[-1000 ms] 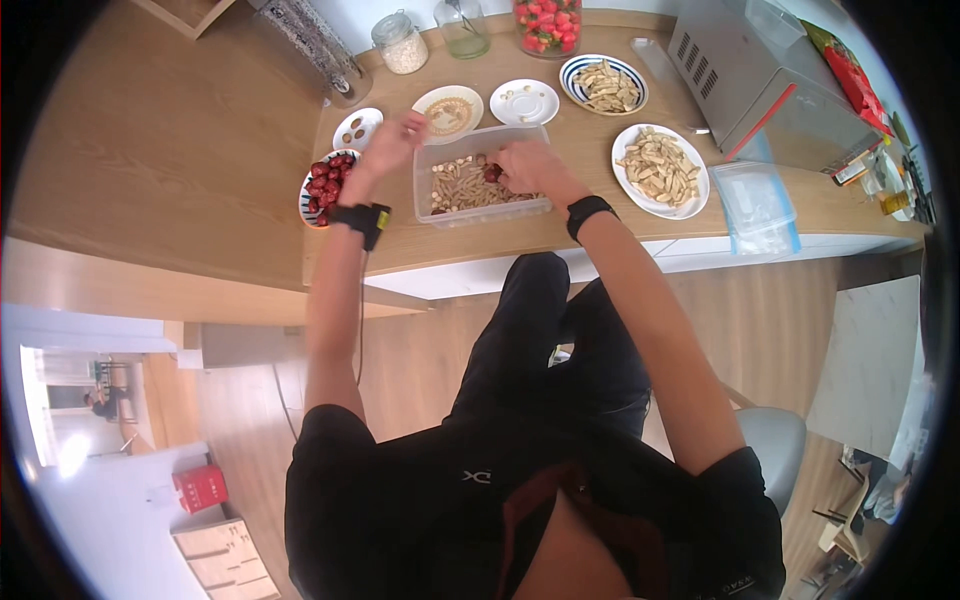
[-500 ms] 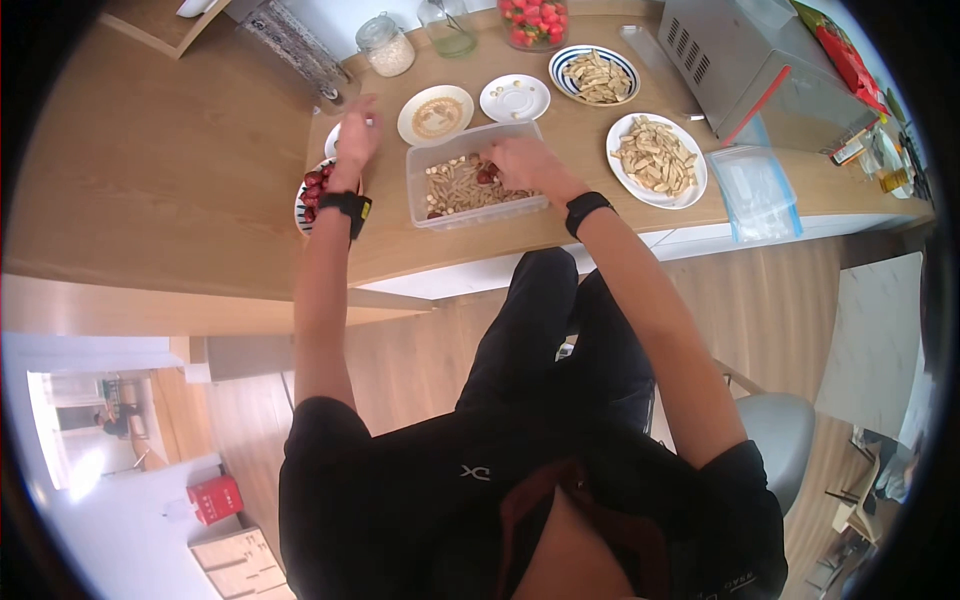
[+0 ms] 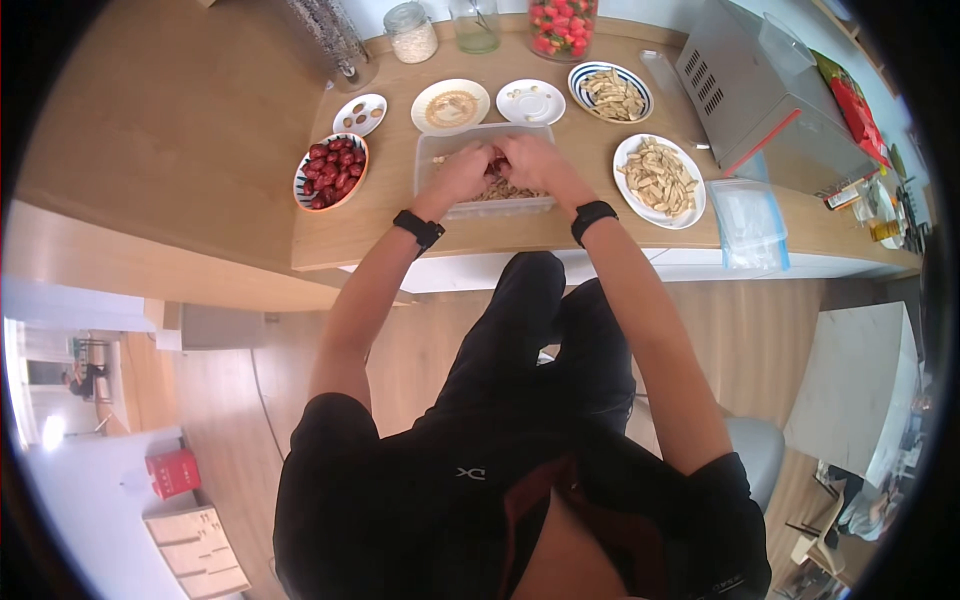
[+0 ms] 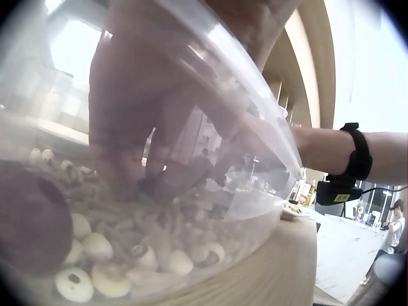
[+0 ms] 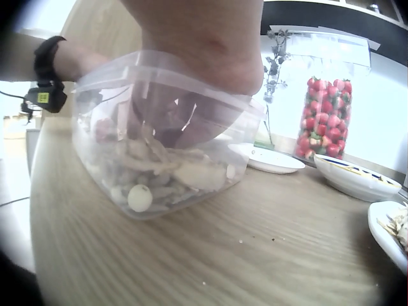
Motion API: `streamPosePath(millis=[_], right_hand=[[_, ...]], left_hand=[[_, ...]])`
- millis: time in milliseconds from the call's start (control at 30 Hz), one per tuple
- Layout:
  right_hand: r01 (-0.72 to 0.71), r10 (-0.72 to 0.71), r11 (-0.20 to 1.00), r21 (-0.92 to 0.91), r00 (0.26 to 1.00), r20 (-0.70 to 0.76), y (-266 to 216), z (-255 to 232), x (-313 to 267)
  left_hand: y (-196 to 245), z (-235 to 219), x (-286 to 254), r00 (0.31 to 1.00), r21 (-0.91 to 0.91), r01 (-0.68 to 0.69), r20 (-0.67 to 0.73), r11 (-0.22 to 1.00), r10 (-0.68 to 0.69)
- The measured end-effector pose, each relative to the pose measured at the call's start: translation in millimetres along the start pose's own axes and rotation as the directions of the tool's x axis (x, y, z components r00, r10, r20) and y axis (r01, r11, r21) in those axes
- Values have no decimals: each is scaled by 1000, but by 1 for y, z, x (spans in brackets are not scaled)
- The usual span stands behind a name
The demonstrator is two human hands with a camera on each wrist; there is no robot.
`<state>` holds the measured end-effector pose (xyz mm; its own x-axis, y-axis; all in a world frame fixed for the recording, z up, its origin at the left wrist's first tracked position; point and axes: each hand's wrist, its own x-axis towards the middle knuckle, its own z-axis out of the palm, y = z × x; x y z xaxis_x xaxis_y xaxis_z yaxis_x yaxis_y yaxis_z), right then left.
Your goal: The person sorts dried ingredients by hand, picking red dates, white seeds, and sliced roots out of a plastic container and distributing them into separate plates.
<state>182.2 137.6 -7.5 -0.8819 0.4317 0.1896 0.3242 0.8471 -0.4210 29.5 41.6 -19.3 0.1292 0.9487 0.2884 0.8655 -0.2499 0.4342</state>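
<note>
My left hand [image 3: 466,172] and right hand [image 3: 536,163] meet inside a clear plastic box [image 3: 432,148]. Between their fingertips shows a dark red date [image 3: 498,165], pinched from both sides and largely covered by the fingers. Under the hands lies a layer of pale brown strips [image 3: 500,193]. Through the wall in the left wrist view, round cream-white seeds [image 4: 97,245] lie in the box beside another, larger-looking red date [image 4: 32,217]. From the right wrist view, my right fingers [image 5: 191,118] dip below the rim.
Left of the box stand a bowl of red dates [image 3: 350,172] and a small plate with several brown pieces [image 3: 360,115]. Behind it are two near-bare plates [image 3: 450,100]. To the right are a bowl [image 3: 612,92] and a plate [image 3: 655,180] of pale strips, plastic bags [image 3: 750,225] and a microwave [image 3: 765,95].
My left hand moved from over the small plate and date bowl at the left into the box, meeting the right hand. The right hand has stayed in the box with the red date.
</note>
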Motion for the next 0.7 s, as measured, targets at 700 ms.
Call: streamPosePath(millis=[700], right_hand=[[18,12,981,-196,989,149,-4,1,-7]], left_hand=[[-133,-121,-144,788,371,520,-555,769,-266]])
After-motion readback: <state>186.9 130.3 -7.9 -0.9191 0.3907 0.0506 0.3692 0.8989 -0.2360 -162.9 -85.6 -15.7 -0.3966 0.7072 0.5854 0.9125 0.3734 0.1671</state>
